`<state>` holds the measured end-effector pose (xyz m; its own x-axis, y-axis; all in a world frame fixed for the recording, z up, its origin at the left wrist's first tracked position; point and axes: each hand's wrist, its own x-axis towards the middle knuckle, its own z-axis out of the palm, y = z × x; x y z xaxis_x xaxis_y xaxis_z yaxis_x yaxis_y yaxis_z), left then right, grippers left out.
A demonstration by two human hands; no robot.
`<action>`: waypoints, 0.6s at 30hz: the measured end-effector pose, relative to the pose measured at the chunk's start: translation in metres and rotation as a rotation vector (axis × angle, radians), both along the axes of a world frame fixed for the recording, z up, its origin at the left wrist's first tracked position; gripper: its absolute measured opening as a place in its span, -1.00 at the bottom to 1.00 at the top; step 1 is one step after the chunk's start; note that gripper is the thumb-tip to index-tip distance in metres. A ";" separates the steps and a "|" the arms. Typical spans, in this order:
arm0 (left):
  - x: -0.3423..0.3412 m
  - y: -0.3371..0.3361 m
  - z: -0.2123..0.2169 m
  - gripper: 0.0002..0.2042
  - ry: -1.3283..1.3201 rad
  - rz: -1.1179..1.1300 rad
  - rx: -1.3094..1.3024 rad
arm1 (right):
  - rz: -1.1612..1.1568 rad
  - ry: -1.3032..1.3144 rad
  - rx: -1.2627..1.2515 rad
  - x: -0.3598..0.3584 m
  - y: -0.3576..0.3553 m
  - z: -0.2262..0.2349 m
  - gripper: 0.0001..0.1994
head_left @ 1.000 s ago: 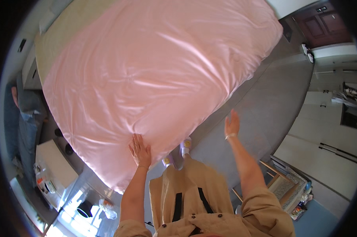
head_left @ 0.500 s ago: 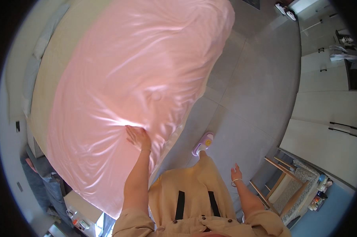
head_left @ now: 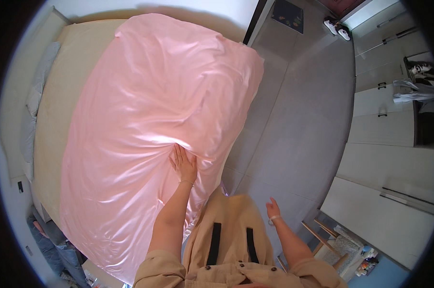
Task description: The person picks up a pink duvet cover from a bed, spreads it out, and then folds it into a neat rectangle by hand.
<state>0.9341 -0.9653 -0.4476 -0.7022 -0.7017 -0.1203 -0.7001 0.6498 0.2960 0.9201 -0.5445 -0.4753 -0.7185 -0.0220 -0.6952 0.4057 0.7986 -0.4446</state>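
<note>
A glossy pink satin quilt (head_left: 130,105) covers most of the bed, with creases fanning out around my left hand (head_left: 184,165). That hand lies flat on the satin, its fingers stretched out and nothing held. My right hand (head_left: 273,208) hangs free over the grey floor at my right side. Its fingers are loosely apart, one pointing forward, and it holds nothing. A thin band circles the right wrist.
Beige sheet (head_left: 58,81) shows along the bed's left side, beside grey-blue pillows (head_left: 39,86). White cabinets (head_left: 385,158) line the right wall. A wooden-framed chair (head_left: 329,240) stands at the lower right. Shoes (head_left: 337,29) and a dark mat (head_left: 288,17) lie far off.
My left hand has shifted right and slightly forward over the quilt. The view has moved, bringing the bed's far end and the wall into sight. The purple slipper is now mostly hidden.
</note>
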 end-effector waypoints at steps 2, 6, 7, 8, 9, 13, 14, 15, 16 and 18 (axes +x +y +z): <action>-0.024 -0.013 0.003 -0.33 -0.003 -0.071 0.035 | -0.021 0.078 -0.153 -0.050 -0.039 -0.011 -0.56; -0.046 -0.030 -0.002 -0.35 -0.036 -0.089 0.047 | 0.082 0.244 -0.176 -0.187 -0.133 -0.008 -0.56; -0.045 -0.030 -0.003 -0.35 -0.046 -0.087 0.047 | 0.087 0.273 -0.218 -0.223 -0.154 -0.011 -0.55; -0.042 -0.031 -0.003 -0.35 -0.056 -0.077 0.043 | 0.129 0.303 -0.237 -0.258 -0.181 -0.003 -0.52; -0.053 -0.040 -0.001 -0.34 -0.057 -0.077 0.046 | 0.164 0.347 -0.257 -0.304 -0.214 0.008 -0.48; -0.038 -0.033 -0.010 -0.33 -0.119 -0.106 0.051 | 0.385 0.667 -0.204 -0.442 -0.302 0.018 -0.37; -0.043 -0.037 -0.018 -0.33 -0.125 -0.101 0.029 | 0.451 0.697 -0.262 -0.472 -0.328 0.025 -0.32; -0.053 -0.042 -0.020 -0.34 -0.142 -0.094 0.016 | 0.516 0.718 -0.315 -0.499 -0.350 0.033 -0.27; -0.048 -0.040 -0.011 -0.34 -0.190 -0.097 0.021 | 0.500 0.522 -0.386 -0.513 -0.365 0.038 -0.24; -0.049 -0.043 -0.004 -0.35 -0.271 -0.090 0.063 | 0.449 0.154 -0.505 -0.550 -0.397 0.048 -0.18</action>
